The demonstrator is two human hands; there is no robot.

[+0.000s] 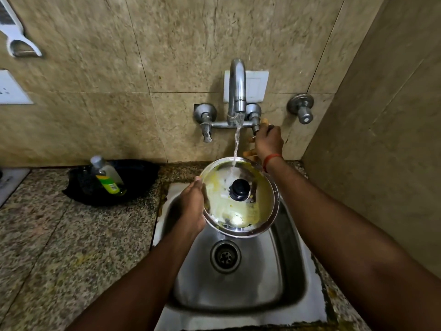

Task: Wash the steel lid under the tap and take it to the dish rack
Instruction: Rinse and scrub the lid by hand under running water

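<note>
The round steel lid (241, 211) with a black knob (239, 188) is tilted over the sink, smeared with yellow-green residue. My left hand (193, 206) grips its left rim. Water runs from the wall tap (237, 89) onto the lid's upper part. My right hand (268, 142) is up at the right tap handle, fingers wrapped around it; the handle itself is mostly hidden. A red thread circles that wrist. No dish rack is in view.
The steel sink (286, 271) with its drain (225, 256) lies below the lid. A black pan (138, 177) holding a green-labelled bottle (108, 177) sits on the granite counter (71, 247) at left. A second valve (301, 108) juts from the wall at right, close to the side wall.
</note>
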